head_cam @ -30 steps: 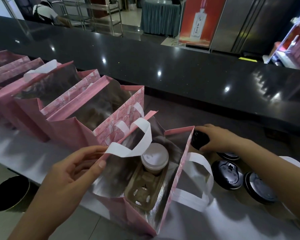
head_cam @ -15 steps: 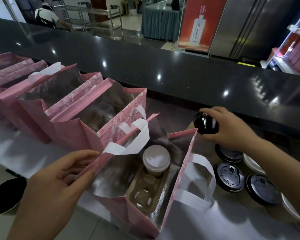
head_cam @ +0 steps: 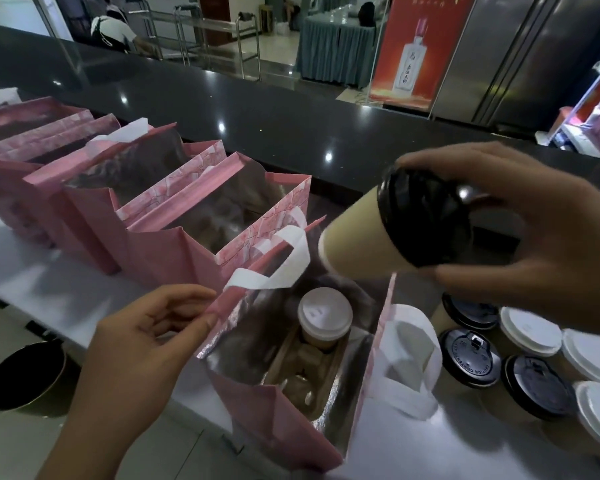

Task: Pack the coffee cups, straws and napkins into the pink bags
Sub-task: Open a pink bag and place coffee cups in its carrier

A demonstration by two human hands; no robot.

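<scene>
Right hand (head_cam: 520,230) grips black-lidded cup (head_cam: 388,230) | left hand (head_cam: 146,341) pinches bag rim (head_cam: 222,303)

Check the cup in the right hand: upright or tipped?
Tipped. The black-lidded cup leans in the right hand, its lid up-right and its base down-left over the open pink bag.

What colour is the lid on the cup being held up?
Black, on a beige cup; the lid shows clearly in the head view.

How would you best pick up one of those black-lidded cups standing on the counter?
Grip the black-lidded cup by its lid rim, coming from above: it stands upright, and neighbouring cups crowd its sides, leaving only the top clear for fingers.
</scene>
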